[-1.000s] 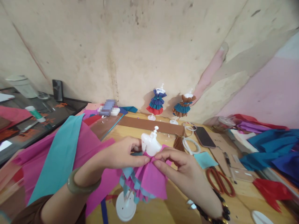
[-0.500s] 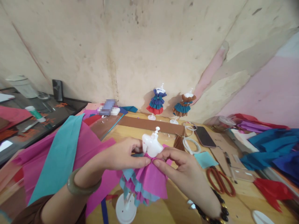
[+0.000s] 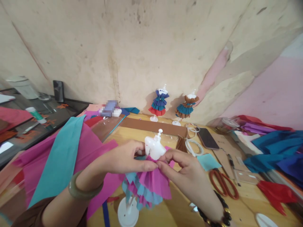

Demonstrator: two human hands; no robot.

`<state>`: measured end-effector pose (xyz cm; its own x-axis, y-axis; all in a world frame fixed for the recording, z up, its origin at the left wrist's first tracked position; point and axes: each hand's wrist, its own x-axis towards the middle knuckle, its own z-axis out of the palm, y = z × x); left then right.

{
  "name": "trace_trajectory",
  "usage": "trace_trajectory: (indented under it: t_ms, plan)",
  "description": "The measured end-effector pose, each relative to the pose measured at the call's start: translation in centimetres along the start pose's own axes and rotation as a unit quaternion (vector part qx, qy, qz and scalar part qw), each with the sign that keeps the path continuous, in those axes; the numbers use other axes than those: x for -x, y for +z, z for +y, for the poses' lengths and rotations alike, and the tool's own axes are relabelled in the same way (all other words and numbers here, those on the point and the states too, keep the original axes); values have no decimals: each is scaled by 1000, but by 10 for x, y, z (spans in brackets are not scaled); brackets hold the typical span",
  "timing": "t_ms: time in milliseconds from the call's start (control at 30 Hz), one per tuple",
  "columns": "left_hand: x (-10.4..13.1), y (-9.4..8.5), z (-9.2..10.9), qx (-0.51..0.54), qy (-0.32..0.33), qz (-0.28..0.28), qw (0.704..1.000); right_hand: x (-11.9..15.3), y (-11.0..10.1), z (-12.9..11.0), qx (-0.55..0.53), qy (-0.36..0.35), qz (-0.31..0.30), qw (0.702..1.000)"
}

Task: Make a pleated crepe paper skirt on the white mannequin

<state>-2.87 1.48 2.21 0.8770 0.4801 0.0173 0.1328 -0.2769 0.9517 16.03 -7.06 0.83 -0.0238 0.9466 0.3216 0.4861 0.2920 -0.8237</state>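
Observation:
A small white dress-form mannequin [image 3: 155, 148] leans a little between my hands, its round stand base [image 3: 128, 212] below to the left. Around it hangs a ruffled skirt of magenta crepe paper [image 3: 156, 183] over layers of light blue and magenta. My left hand [image 3: 129, 157] is closed at the waist, its thumb pressing the magenta paper's gathered top edge. From the other side, my right hand [image 3: 180, 165] pinches the same edge, thumb beside the left thumb. The fingers behind the mannequin are partly hidden.
Two dressed mannequins, one in blue and red [image 3: 159, 102], one in brown and teal [image 3: 186, 107], stand by the wall. Orange-handled scissors [image 3: 223, 183], a phone [image 3: 208, 138] and a pen [image 3: 233, 168] lie right. Magenta and turquoise paper [image 3: 59, 157] spreads left.
My left thumb has slid slightly right along the magenta paper's waist edge, closer to my right thumb. The skirt's front is a little more gathered. The mannequin has barely shifted.

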Motion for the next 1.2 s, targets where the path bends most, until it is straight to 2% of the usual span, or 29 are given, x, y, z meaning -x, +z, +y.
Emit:
trace_trajectory:
  t_ms: [133, 267, 333, 467, 600, 833, 1033, 1200]
  plan:
    - [-3, 6, 1, -6, -32, 37, 999, 0, -1, -1, 8, 5, 10, 1000]
    - [-5, 7, 2, -12, -55, 48, 997, -3, 0, 2, 22, 15, 20, 999]
    - [-5, 6, 3, -21, -63, 60, 996, -4, 0, 2, 37, -12, 33, 999]
    - [-4, 4, 4, -45, -85, 117, 988, 0, -4, -1, 55, -110, 65, 990]
    - [-4, 4, 5, -38, -90, 158, 983, 11, -6, -8, 124, -191, 17, 974]
    - [-4, 3, 3, -48, -103, 189, 975, 16, 12, -9, 223, -294, 53, 928]
    - [-4, 2, 4, -64, -104, 202, 972, 13, 18, -10, 268, -336, 38, 902]
    - [-5, 2, 3, -64, -86, 199, 974, 14, 16, -11, 262, -335, 18, 905]
